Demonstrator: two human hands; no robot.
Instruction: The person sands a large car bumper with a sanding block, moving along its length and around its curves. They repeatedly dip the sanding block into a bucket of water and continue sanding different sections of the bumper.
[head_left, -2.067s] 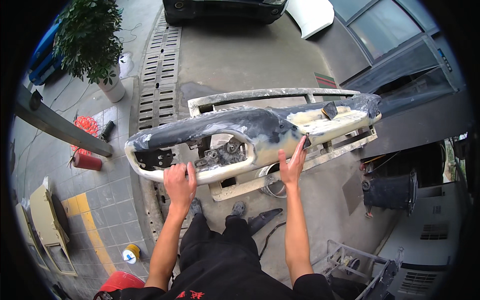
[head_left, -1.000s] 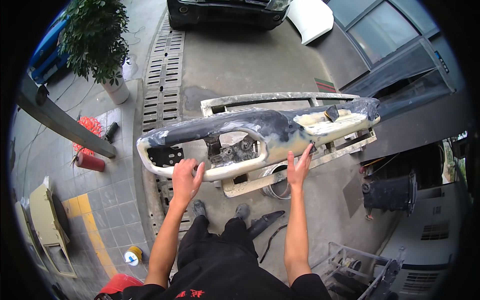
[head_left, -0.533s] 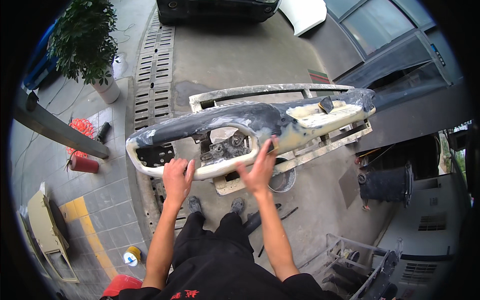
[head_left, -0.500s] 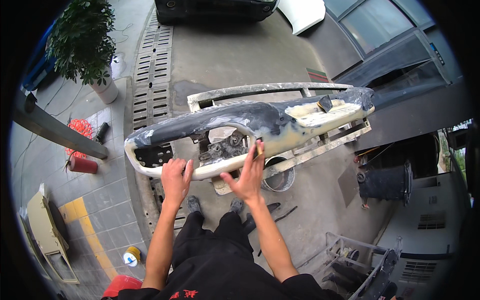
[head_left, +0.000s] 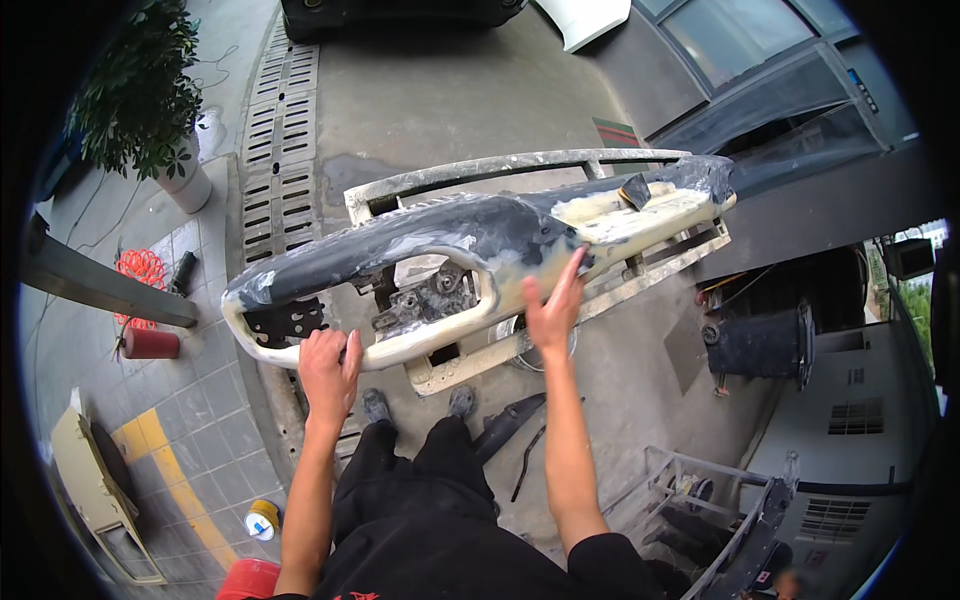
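A car bumper (head_left: pixel 400 215), dark grey with cream filler patches and a smooth cream lower edge, lies across a whitened stand (head_left: pixel 465 376). My left hand (head_left: pixel 328 368) is closed over its near edge at the left, fingers curled over the rim. Farther right, my right hand (head_left: pixel 556 308) presses on the cream and grey face, fingers long and thumb held apart. A small dark and yellowish sanding pad shows at its fingertips, mostly hidden beneath them. Another black and yellow sanding pad (head_left: pixel 634 192) rests on the bumper's right part.
A bucket (head_left: pixel 540 358) stands partly behind the stand. Dark strips (head_left: pixel 508 425) lie on the floor by my feet. To the left are a post (head_left: pixel 110 280), a red cylinder (head_left: pixel 150 343) and a coiled orange hose (head_left: pixel 140 275). A metal frame (head_left: pixel 715 475) stands at lower right.
My right hand has slid right and away from me along the bumper's face. My left hand keeps its hold on the near edge. The whole view has shifted slightly.
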